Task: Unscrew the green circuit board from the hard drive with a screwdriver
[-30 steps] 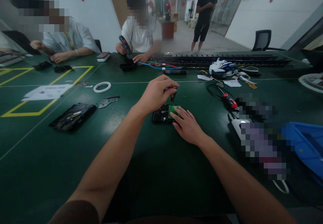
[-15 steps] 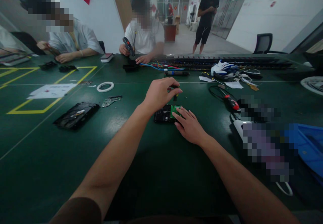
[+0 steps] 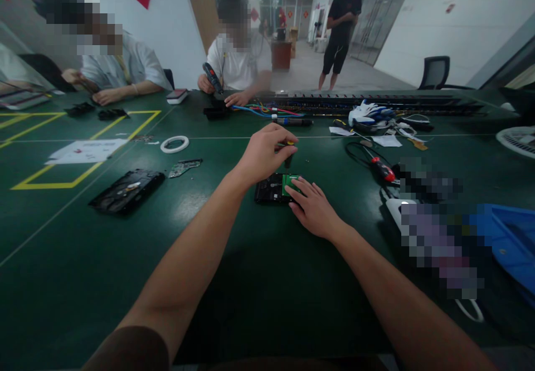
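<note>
A black device (image 3: 267, 189) with a green circuit board (image 3: 289, 184) at its right part lies flat on the dark green table (image 3: 267, 282). My right hand (image 3: 311, 206) rests on the device's right end, fingers spread over the edge of the green board. Above the device's far edge, my left hand (image 3: 267, 154) pinches a small screwdriver (image 3: 289, 158) with a yellow part near its top. The tool points down, and its tip is too dark and small to make out.
Another black casing (image 3: 127, 191), a loose circuit board (image 3: 184, 167) and a white ring (image 3: 174, 144) lie left. At right are a red-black screwdriver (image 3: 382, 169), gloves (image 3: 370, 116) and a blue tray (image 3: 510, 237). A person (image 3: 238, 59) opposite holds a power tool (image 3: 212, 77).
My left hand has shifted slightly up and left, and the screwdriver in its fingers has turned a little, showing more yellow. My right hand stays on the device.
</note>
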{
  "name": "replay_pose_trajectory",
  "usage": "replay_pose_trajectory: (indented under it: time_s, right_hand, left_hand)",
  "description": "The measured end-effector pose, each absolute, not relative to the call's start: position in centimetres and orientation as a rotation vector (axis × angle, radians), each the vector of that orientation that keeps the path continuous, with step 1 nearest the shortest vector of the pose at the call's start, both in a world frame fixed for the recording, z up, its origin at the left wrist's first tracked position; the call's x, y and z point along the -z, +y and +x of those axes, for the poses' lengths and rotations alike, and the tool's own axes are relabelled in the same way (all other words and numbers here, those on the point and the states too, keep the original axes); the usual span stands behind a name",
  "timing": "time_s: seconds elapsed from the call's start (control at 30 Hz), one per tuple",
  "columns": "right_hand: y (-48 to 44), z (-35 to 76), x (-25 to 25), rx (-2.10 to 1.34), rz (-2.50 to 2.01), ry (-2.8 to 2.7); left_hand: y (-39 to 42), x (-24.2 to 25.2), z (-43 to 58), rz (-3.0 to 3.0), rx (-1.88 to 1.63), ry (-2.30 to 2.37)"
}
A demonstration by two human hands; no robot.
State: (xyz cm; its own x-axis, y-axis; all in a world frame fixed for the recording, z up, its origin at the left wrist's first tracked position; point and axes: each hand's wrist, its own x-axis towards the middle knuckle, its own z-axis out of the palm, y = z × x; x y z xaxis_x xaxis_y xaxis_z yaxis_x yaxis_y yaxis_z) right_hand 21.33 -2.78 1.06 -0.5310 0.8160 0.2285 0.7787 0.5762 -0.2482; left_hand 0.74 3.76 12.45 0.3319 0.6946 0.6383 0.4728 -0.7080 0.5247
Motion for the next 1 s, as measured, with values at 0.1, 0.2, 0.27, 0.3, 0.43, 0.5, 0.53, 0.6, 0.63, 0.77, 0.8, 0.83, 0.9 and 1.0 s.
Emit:
replay_pose_trajectory:
  time_s: [0.1, 0.2, 0.27, 0.3, 0.43, 0.5, 0.53, 0.6, 0.63, 0.77, 0.8, 0.83, 0.9, 1.0]
  right_hand:
    - [-2.8, 21.3, -1.0, -0.15, -1.311, -2.496]
    - [-2.8, 21.3, -1.2, -0.145, -1.318, -2.505]
    - [-2.8, 21.3, -1.3, -0.148, -1.324, -2.501]
    - [-2.8, 21.2, -1.3, -0.151, -1.325, -2.497]
    - [-2.8, 21.2, -1.2, -0.157, -1.323, -2.492]
    - [-2.7, 21.3, -1.1, -0.158, -1.316, -2.493]
    - [-2.7, 21.3, -1.0, -0.156, -1.313, -2.492]
    - [-2.7, 21.3, -0.9, -0.154, -1.306, -2.492]
    - [-2.7, 21.3, -0.9, -0.152, -1.303, -2.493]
    - [-2.8, 21.2, -1.0, -0.149, -1.308, -2.495]
    - [-2.9, 21.2, -1.1, -0.149, -1.311, -2.495]
    - [-2.9, 21.2, -1.2, -0.149, -1.315, -2.495]
    - [-2.9, 21.2, -1.3, -0.151, -1.318, -2.495]
    - [-2.9, 21.2, -1.3, -0.153, -1.316, -2.496]
  left_hand:
    - [3.7, -12.6, 0.7, 2.4, -1.319, 1.091]
    - [3.8, -12.6, 0.7, 2.448, -1.317, 1.1]
    - [3.9, -12.7, 0.6, 2.466, -1.302, 1.069]
    - [3.9, -12.8, 0.5, 2.474, -1.293, 1.051]
    - [3.9, -12.8, 0.3, 2.503, -1.25, 1.015]
    - [4.0, -12.7, 0.4, 2.489, -1.241, 1.023]
    - [4.0, -12.6, 0.4, 2.473, -1.242, 1.024]
    - [4.0, -12.5, 0.6, 2.44, -1.25, 1.01]
    - [4.0, -12.4, 0.6, 2.427, -1.258, 0.996]
    - [4.0, -12.1, 0.9, 2.416, -1.311, 0.919]
    - [4.0, -12.0, 0.9, 2.415, -1.329, 0.91]
    - [4.0, -11.9, 0.9, 2.41, -1.348, 0.911]
    - [4.1, -11.7, 0.9, 2.39, -1.378, 0.944]
    - [4.2, -11.6, 0.9, 2.372, -1.388, 1.024]
